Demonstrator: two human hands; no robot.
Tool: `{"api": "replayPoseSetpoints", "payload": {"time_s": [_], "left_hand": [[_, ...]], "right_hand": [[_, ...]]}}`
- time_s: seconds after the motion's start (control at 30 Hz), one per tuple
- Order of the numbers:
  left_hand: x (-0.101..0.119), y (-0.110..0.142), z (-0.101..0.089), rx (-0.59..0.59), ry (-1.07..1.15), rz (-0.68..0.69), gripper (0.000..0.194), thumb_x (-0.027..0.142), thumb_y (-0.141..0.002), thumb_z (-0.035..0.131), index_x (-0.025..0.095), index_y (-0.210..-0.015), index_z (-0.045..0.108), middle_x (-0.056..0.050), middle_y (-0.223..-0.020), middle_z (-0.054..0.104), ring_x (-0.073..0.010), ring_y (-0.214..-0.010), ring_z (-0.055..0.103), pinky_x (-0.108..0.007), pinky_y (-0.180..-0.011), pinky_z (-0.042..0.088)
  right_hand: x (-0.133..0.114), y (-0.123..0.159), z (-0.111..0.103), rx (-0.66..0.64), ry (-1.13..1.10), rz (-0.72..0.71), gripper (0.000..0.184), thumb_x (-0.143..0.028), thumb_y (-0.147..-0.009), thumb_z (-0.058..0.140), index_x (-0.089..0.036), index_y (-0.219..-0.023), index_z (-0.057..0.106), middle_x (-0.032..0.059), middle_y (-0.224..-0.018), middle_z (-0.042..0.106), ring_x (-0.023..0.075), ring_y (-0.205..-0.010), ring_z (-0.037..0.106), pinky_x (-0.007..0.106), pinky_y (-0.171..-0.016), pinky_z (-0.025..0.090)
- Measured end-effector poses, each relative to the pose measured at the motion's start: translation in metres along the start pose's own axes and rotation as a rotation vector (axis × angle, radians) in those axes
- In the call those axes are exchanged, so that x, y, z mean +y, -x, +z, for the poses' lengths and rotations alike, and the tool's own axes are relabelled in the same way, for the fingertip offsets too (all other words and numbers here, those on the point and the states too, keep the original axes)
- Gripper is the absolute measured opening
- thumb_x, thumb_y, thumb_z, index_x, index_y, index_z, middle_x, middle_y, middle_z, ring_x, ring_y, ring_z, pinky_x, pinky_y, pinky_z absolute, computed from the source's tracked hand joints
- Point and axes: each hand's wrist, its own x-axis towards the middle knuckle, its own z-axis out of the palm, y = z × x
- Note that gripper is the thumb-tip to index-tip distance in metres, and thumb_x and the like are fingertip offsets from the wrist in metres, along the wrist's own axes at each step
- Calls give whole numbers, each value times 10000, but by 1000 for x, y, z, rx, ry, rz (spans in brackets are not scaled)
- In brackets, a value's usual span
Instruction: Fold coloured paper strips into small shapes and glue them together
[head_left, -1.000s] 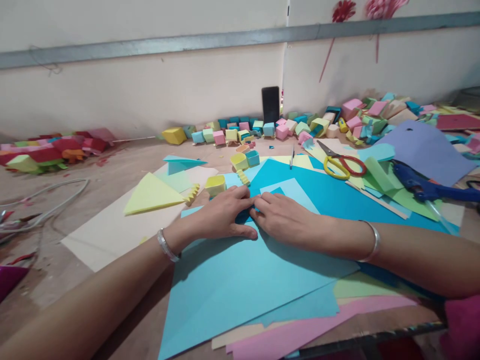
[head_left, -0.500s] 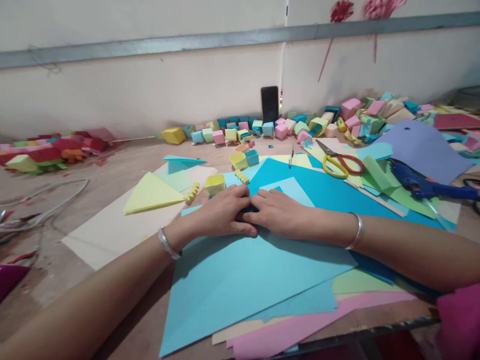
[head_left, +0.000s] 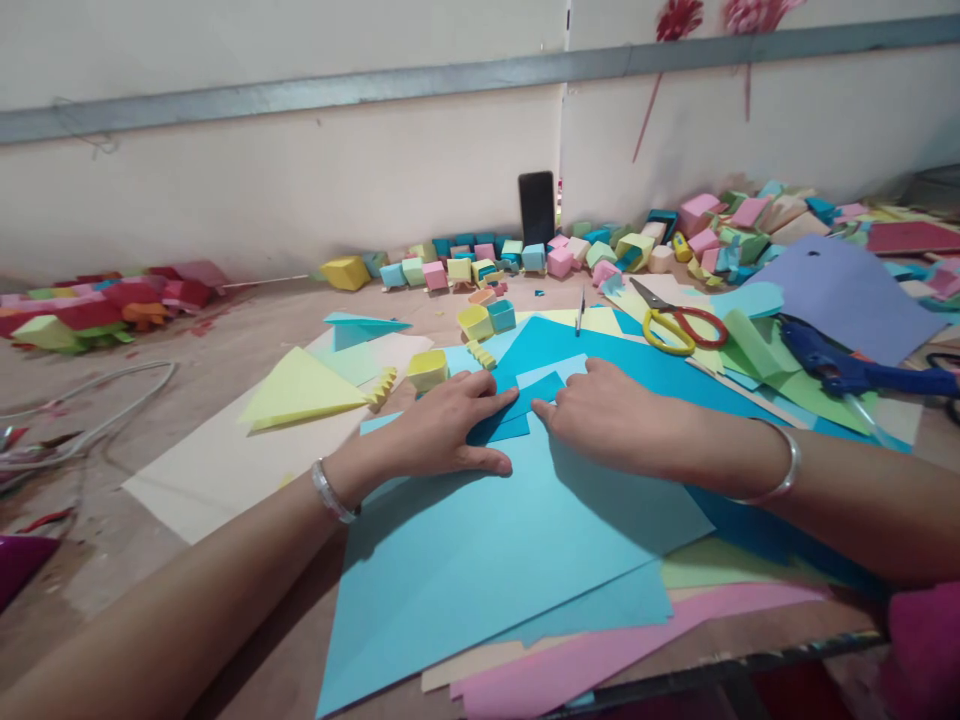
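Drawn rightward off the folded dark-blue paper (head_left: 510,427), the right hand (head_left: 609,418) is half-curled, its grip unclear; the paper's left side is covered by the left hand (head_left: 444,424), fingers spread.

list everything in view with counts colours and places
metal bar: one, grey, across wall
flowers: several, red and pink, top right
phone: one, black, upright by wall
paper boxes: many, mixed colours, mostly along wall
scissors: one, red-yellow handles, right
glue gun: one, blue, right
loose papers: many, mixed colours, on table
small paper: one, blue, centre
cable: one, white, left
bracelets: two, silver, on wrists
sleeve: one, pink, lower right
left hand: one, bare, touching small paper
right hand: one, bare, near small paper
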Motion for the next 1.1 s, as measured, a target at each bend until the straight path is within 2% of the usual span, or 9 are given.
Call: {"api": "replayPoseSetpoints", "payload": {"time_s": [0.1, 0.27, 0.4, 0.5, 0.6, 0.67, 0.77, 0.93, 1.1], "left_hand": [[1, 0, -1, -6, -17, -9, 795, 733, -821, 474, 151, -1361, 508, -120, -1093, 556, -262, -956, 527, -302, -731, 406], [2, 0, -1, -10, -1, -17, 792, 723, -824, 483, 161, -1382, 492, -118, -1114, 550, -266, -979, 526, -304, -739, 407], [-1, 0, 1, 7, 46, -14, 777, 716, -810, 517, 180, -1373, 503, -109, -1087, 549, -266, -961, 521, -317, -751, 412], [-6, -1, 8, 31, 129, -29, 832, 731, -753, 580, 192, -1381, 492, -107, -1071, 545, -278, -959, 520, -343, -783, 424], [-8, -2, 17, 88, 229, -80, 940, 748, -689, 634, 216, -1433, 419, -121, -1121, 548, -296, -991, 522, -373, -810, 438], [-7, -3, 23, 146, 269, -110, 859, 711, -755, 601, 219, -1434, 413, -127, -1132, 562, -287, -983, 531, -383, -818, 444], [-3, -6, 28, 281, 273, -202, 576, 558, -866, 566, 194, -1313, 552, -110, -1050, 592, -258, -926, 552, -373, -792, 448], [-3, -7, 28, 528, 348, -382, 218, 363, -788, 677, 199, -924, 724, -49, -898, 639, -211, -839, 589, -331, -749, 447], [-7, -7, 28, 626, 529, -539, 253, 409, -821, 600, 187, -746, 696, 0, -658, 636, -156, -631, 542, -265, -582, 385]], "right_hand": [[-5, 2, 2, -19, 18, 59, 144, -60, -799, 597, -172, -826, 683, 99, -691, 663, 208, -655, 579, 345, -596, 284], [-2, 4, 4, -25, 51, 203, 256, 62, -661, 621, -175, -566, 603, 79, -597, 610, 191, -583, 537, 347, -594, 272], [10, -2, 0, 30, 64, 371, 217, 48, -704, 588, -137, -597, 625, 133, -659, 625, 241, -680, 568, 350, -610, 268], [17, -13, 1, 203, -9, 244, 177, -35, -837, 528, -128, -837, 679, 156, -877, 664, 246, -822, 577, 327, -604, 264], [23, -25, 11, 234, -136, 59, 143, -198, -900, 562, -166, -999, 661, 102, -981, 662, 224, -864, 572, 309, -599, 271], [26, -32, 19, 233, -170, 64, 184, -258, -881, 614, -181, -1042, 658, 86, -1002, 659, 238, -908, 568, 302, -612, 283], [30, -36, 27, 268, -234, 116, 200, -264, -849, 654, -195, -1034, 681, 77, -978, 662, 242, -940, 560, 291, -645, 308], [39, -39, 34, 374, -417, 150, 116, -162, -817, 616, -188, -862, 719, 52, -887, 664, 195, -889, 561, 271, -680, 339], [45, -43, 38, 431, -583, 174, 140, -220, -857, 566, -170, -794, 681, 52, -847, 672, 169, -798, 563, 260, -655, 343]]}}
